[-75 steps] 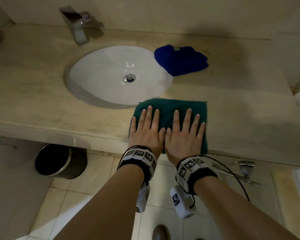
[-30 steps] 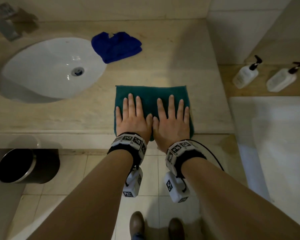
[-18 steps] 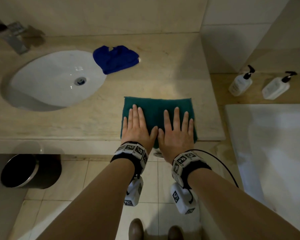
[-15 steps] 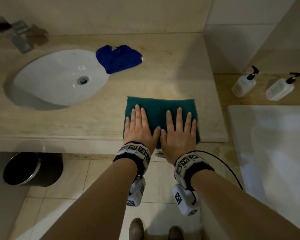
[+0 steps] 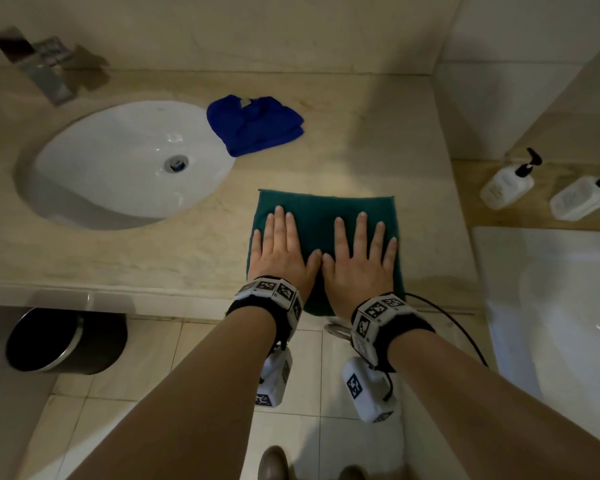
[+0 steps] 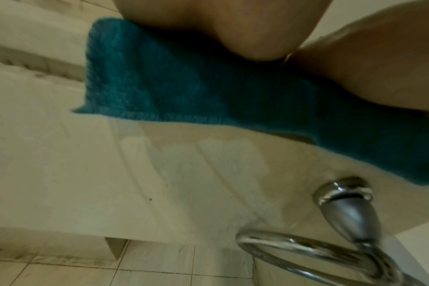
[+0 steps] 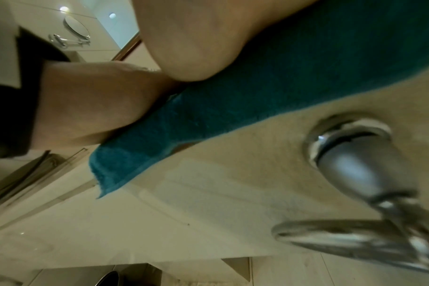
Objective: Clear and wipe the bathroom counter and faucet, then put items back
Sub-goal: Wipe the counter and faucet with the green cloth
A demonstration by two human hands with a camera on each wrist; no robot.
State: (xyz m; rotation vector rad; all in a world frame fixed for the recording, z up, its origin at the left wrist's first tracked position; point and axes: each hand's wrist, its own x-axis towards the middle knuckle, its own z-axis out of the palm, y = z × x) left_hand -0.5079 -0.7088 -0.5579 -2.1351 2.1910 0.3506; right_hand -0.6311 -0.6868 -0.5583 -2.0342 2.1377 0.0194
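Observation:
A folded teal cloth (image 5: 326,209) lies on the beige stone counter (image 5: 136,251), right of the white sink (image 5: 129,161). My left hand (image 5: 279,251) and right hand (image 5: 361,261) press flat on it side by side, fingers straight, thumbs touching. The cloth's near edge (image 6: 208,100) hangs over the counter's front lip, as the right wrist view also shows the teal cloth (image 7: 257,100). A crumpled blue cloth (image 5: 253,124) sits at the sink's back right. The metal faucet (image 5: 45,71) stands at the far left back.
Two white pump bottles (image 5: 510,183) (image 5: 582,199) stand on a ledge at the right, beside a white bathtub (image 5: 551,306). A black bin (image 5: 63,344) sits on the floor under the counter. A chrome towel ring (image 6: 343,232) hangs from the counter front, just below my wrists.
Both hands have slid the teal cloth rightward along the counter from beside the sink, then slightly back toward the front edge; the view followed them to the right.

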